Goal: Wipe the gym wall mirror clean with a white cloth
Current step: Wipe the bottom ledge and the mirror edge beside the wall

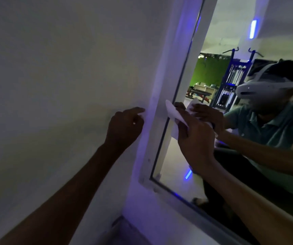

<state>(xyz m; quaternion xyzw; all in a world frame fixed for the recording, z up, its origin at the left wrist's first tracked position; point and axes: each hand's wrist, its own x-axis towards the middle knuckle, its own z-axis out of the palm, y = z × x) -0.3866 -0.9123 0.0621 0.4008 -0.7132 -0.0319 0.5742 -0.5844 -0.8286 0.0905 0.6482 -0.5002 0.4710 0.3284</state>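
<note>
White cloth is bunched in my right hand, fingers curling round it and pressing it against the mirror close to its left frame, about midway up the visible glass. My left hand is resting on the wall just beside that frame, fingers loosely bent and holding nothing, steadying me. I am judging the wipe as under way but far from done: the cloth is working only the left edge, and the wide stretch of glass to the right and below is looking untouched, though in this dim, blue-tinged light I cannot tell streaks from clean patches.
</note>
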